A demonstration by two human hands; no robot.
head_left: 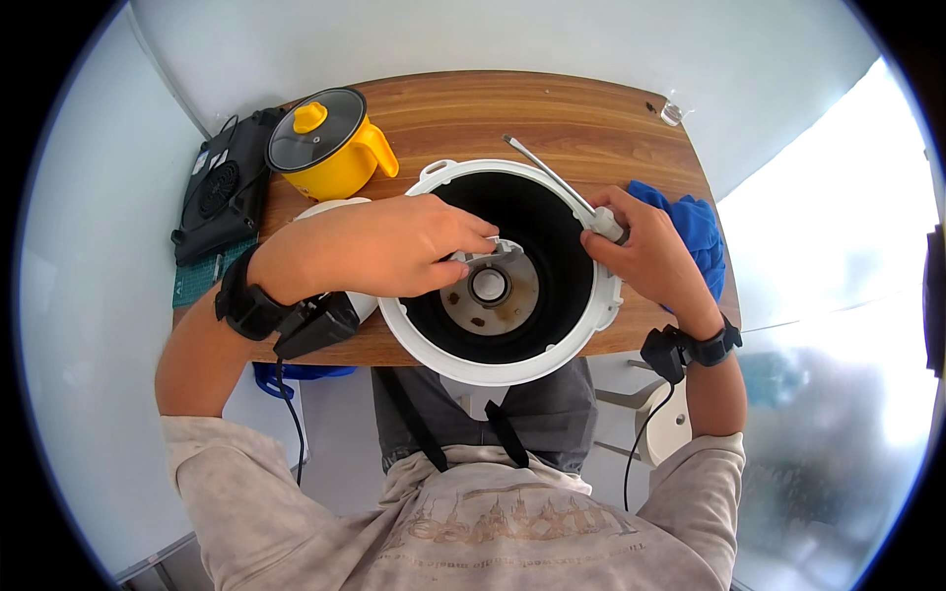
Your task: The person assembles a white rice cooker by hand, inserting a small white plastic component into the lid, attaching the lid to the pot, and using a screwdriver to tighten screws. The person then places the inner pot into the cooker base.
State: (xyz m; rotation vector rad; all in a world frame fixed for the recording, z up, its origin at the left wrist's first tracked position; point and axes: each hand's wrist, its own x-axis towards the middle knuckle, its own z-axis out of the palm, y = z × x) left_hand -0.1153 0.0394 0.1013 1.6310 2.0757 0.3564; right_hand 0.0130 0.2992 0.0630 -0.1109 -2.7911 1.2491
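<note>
A round rice cooker body (434, 361) with a white rim and a black inner wall sits at the table's front edge. Its pale, brown-stained floor has a round centre piece (489, 286). My left hand (419, 241) reaches over the left rim into the opening, fingers closed on a small pale curved piece (507, 249). At the right rim, my right hand (641, 241) is wrapped around a screwdriver (554, 177). Its metal shaft slants up and left across the far rim, and its pale handle lies partly hidden in my fingers.
A yellow pot (340, 177) with a dark glass lid stands at the back left, beside a black appliance (219, 187) with a fan grille. Blue cloth (695, 231) lies right of my right hand. A small clear container (672, 111) sits at the far right corner. Below right is a pale stool (668, 424).
</note>
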